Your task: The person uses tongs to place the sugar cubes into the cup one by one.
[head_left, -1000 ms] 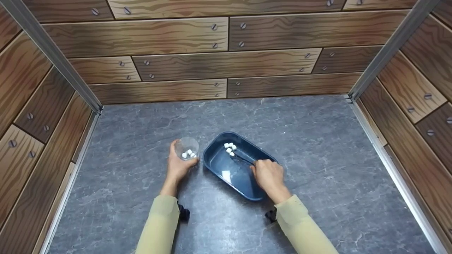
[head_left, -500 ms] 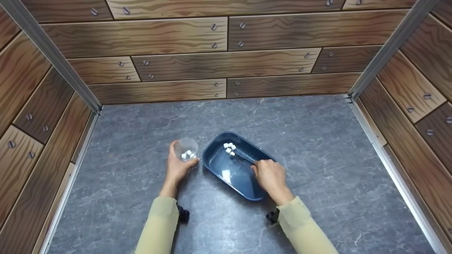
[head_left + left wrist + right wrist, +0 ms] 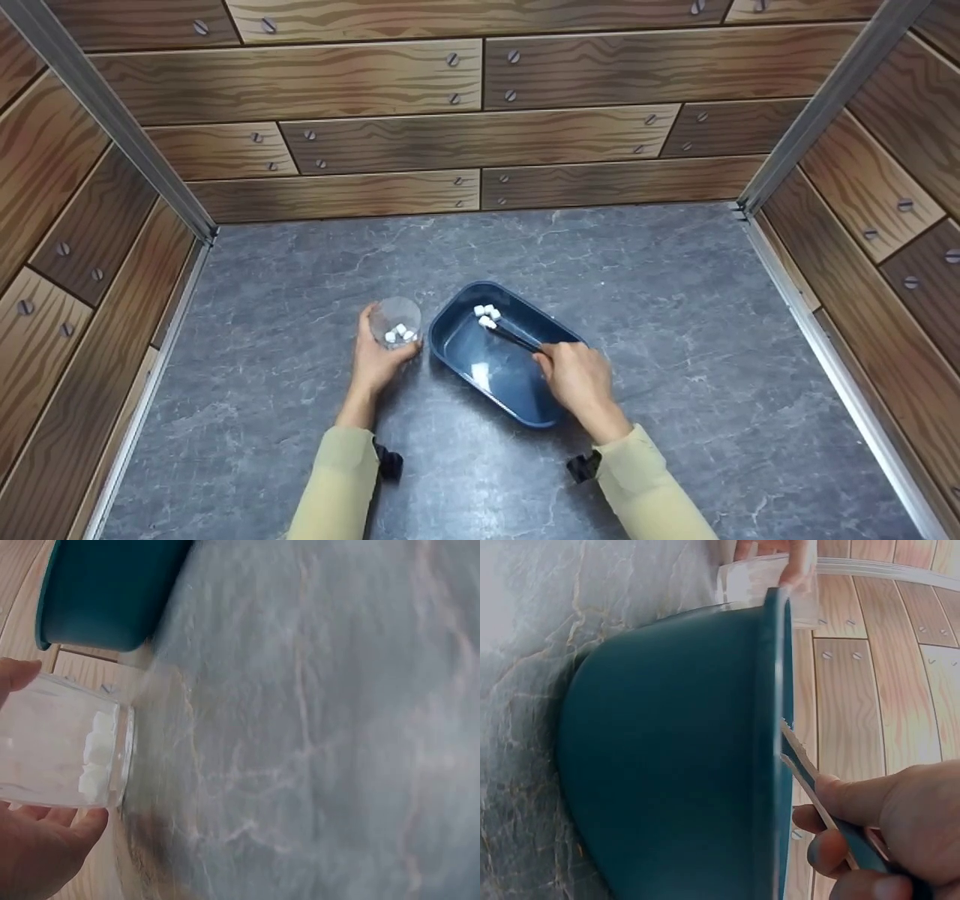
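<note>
In the head view my left hand (image 3: pixel 379 356) grips a clear cup (image 3: pixel 397 311), fingers and thumb on opposite sides. Several small white cubes (image 3: pixel 97 757) lie at the cup's bottom in the left wrist view. My right hand (image 3: pixel 577 375) pinches a pair of dark tweezers (image 3: pixel 516 337) between thumb and fingers, its two arms spread slightly in the right wrist view. The tweezer tips reach into a dark blue tub (image 3: pixel 480 401), right at a white cube (image 3: pixel 487 322). Beyond that cube a few more white cubes (image 3: pixel 487 310) sit together; the tub wall hides the tips in the right wrist view.
The tub stands at a slant on a grey marbled surface (image 3: pixel 300 285), with the cup just left of its rim. Wood-patterned panels (image 3: pixel 375 142) enclose the back and both sides, joined by metal corner strips (image 3: pixel 832 105).
The tweezer tips have moved slightly up and left toward the cubes, and the nearest cube now sits against another. The left hand and cup have barely shifted.
</note>
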